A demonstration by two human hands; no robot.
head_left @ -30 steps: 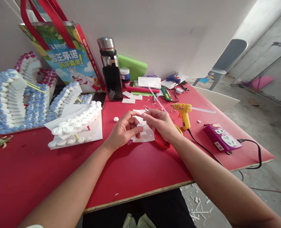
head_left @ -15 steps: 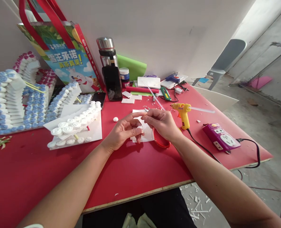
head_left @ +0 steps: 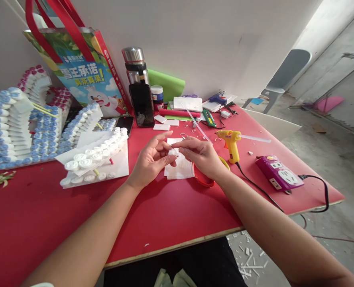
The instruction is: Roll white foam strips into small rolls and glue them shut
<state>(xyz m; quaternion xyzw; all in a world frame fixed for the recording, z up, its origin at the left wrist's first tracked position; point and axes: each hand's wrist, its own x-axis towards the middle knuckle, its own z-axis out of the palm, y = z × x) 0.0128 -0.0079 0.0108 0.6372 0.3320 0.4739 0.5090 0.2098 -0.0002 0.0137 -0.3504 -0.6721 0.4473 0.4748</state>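
Over a stack of thin white paper sheets (head_left: pixel 181 172), both hands meet at a small crumpled white paper piece (head_left: pixel 174 152). My left hand (head_left: pixel 151 159) pinches it between thumb and fingers. From the other side, my right hand (head_left: pixel 201 154) has its thumb and forefinger closed on the piece's edge. Scissors with a red and yellow handle (head_left: pixel 205 182) lie partly hidden under my right hand. To the left stands a white card structure (head_left: pixel 121 169) carrying rows of white rolled paper rosettes (head_left: pixel 84 162).
A yellow glue gun (head_left: pixel 231 145) and a purple power strip (head_left: pixel 280 173) stand at right, with cords. Behind are a steel bottle (head_left: pixel 133 56), a phone (head_left: pixel 141 105) and white foam pieces (head_left: pixel 161 127). Blue rosette structures (head_left: pixel 3 135) and a printed bag (head_left: pixel 87 75) fill the left.
My left hand has turned and its fingers have lifted, covering the loose rosette on the table. My right hand has shifted slightly left and down, uncovering the yellow part of the scissors handle.
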